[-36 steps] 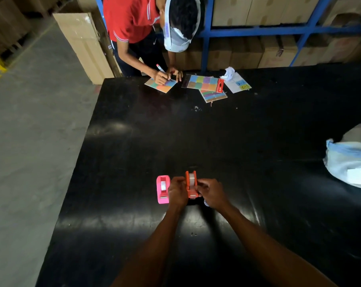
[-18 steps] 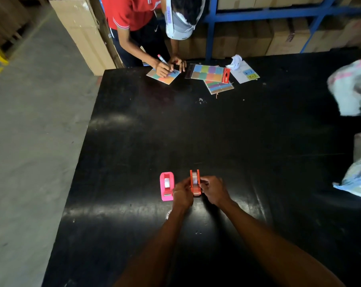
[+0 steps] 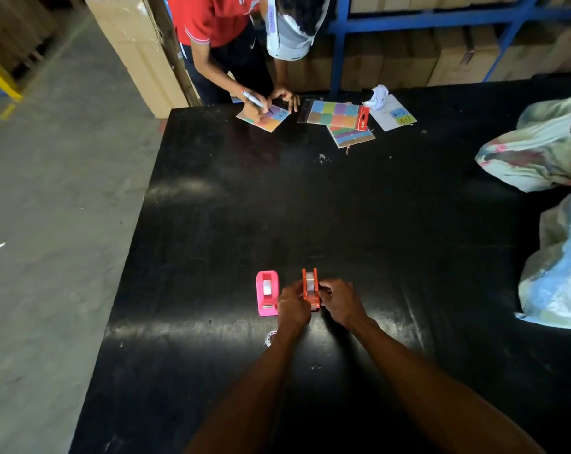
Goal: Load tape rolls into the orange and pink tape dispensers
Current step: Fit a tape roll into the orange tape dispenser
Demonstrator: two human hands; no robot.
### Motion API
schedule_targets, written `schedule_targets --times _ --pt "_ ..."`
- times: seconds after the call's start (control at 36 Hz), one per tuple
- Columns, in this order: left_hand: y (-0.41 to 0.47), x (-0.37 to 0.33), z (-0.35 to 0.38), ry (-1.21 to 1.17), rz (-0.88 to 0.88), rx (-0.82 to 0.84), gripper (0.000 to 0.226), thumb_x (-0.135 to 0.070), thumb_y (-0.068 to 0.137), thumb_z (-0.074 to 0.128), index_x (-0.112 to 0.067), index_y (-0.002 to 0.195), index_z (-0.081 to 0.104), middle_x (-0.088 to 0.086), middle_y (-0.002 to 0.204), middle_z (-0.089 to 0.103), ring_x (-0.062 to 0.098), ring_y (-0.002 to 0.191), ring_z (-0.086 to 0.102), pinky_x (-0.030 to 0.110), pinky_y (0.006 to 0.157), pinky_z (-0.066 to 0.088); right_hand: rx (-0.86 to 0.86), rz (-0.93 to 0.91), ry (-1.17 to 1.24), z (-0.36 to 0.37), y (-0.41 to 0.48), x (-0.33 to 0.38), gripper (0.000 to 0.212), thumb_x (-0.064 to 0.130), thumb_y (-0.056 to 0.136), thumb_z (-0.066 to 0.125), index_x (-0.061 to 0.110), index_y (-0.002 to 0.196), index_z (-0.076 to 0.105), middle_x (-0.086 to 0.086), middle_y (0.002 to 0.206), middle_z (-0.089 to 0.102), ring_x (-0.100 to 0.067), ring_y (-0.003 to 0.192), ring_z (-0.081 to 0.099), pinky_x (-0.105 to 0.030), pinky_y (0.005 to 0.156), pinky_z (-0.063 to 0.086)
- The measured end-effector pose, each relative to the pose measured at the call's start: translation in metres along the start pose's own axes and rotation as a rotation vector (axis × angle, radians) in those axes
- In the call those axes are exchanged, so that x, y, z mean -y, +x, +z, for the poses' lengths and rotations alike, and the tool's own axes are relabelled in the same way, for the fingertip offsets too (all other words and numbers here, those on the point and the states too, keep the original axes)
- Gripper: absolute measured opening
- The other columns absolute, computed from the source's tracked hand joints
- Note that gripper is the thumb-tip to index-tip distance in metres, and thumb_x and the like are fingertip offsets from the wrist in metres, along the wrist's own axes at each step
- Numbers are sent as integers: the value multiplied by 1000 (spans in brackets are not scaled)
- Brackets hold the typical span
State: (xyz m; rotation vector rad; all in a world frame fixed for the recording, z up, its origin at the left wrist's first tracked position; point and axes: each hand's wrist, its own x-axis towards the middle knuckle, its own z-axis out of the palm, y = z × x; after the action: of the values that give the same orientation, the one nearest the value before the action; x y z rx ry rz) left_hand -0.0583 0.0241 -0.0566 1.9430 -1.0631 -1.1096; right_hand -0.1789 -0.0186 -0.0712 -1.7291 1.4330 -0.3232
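Note:
An orange tape dispenser stands on the black table with a clear tape roll seated in it. My left hand grips its left side and my right hand grips its right side. Just left of my left hand sits a pink tape dispenser, also with a whitish roll inside; nobody touches it. A small white round part lies on the table beside my left wrist, partly hidden by the arm.
Across the table a person in a red shirt writes on a coloured card. More coloured cards and crumpled paper lie nearby. Cloth bags sit at the right edge. Blue shelving holds cardboard boxes behind.
My hands stay on the orange dispenser with only small finger shifts. The view has tilted, bringing a second cloth bag into sight at the right.

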Motion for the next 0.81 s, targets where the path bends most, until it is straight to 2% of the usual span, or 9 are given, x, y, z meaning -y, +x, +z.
schedule_targets --times 0.11,0.22,0.39,0.53,0.61,0.67,0.69,0.75,0.81 --pt "1 -1 0 -5 -27 5 27 -9 89 65 -13 115 71 7 101 77 18 88 72 31 83 60 20 11 9 -2 -2 3 23 9 96 57 12 111 75 -8 104 77 -17 91 73 -35 88 58" --pt "-1 -4 -2 16 -31 23 28 -12 83 72 -12 112 72 10 100 78 24 90 74 36 84 60 48 25 11 -5 -5 5 25 6 97 54 11 111 75 -9 105 77 -20 92 72 -39 90 57" --pt "-5 -7 -4 24 -36 10 28 -7 84 69 -9 112 71 14 103 76 22 87 71 28 77 55 70 41 -1 -8 -11 7 27 3 95 49 6 103 74 -13 100 77 -25 89 72 -41 86 56" --pt "-8 -7 -5 31 -50 30 28 -8 85 68 -7 113 70 17 103 76 31 94 72 43 87 59 84 81 31 -10 -15 8 28 2 98 45 5 105 72 -14 96 76 -26 85 72 -43 85 57" --pt "-9 -9 -7 28 -54 37 27 -7 84 68 -7 111 71 17 102 76 27 88 72 35 81 58 63 111 24 -13 -14 7 28 4 99 44 2 110 70 -18 98 74 -29 87 71 -39 83 57" --pt "-10 -10 -8 23 -53 46 28 -3 84 67 -7 111 71 17 102 76 25 86 71 30 77 56 49 117 3 -17 -14 8 25 5 99 45 1 104 69 -21 97 73 -28 85 70 -34 79 52" --pt "-10 -11 -9 20 -54 51 29 -1 84 66 -6 112 71 18 103 76 27 89 71 33 79 57 46 118 -12 -18 -15 10 23 4 98 46 2 98 69 -21 95 73 -26 83 68 -33 77 51" --pt "-11 -12 -9 22 -57 59 30 2 84 63 -5 112 70 19 104 75 32 94 72 39 84 58 50 118 -44 -21 -16 12 22 2 96 48 9 86 66 -18 84 71 -29 82 69 -35 76 51" --pt "-10 -14 -10 26 -56 63 30 4 85 59 -4 112 71 20 104 75 33 95 72 38 85 57 57 119 -56 -23 -16 13 20 -1 95 49 6 82 64 -14 78 68 -34 84 70 -38 74 52"
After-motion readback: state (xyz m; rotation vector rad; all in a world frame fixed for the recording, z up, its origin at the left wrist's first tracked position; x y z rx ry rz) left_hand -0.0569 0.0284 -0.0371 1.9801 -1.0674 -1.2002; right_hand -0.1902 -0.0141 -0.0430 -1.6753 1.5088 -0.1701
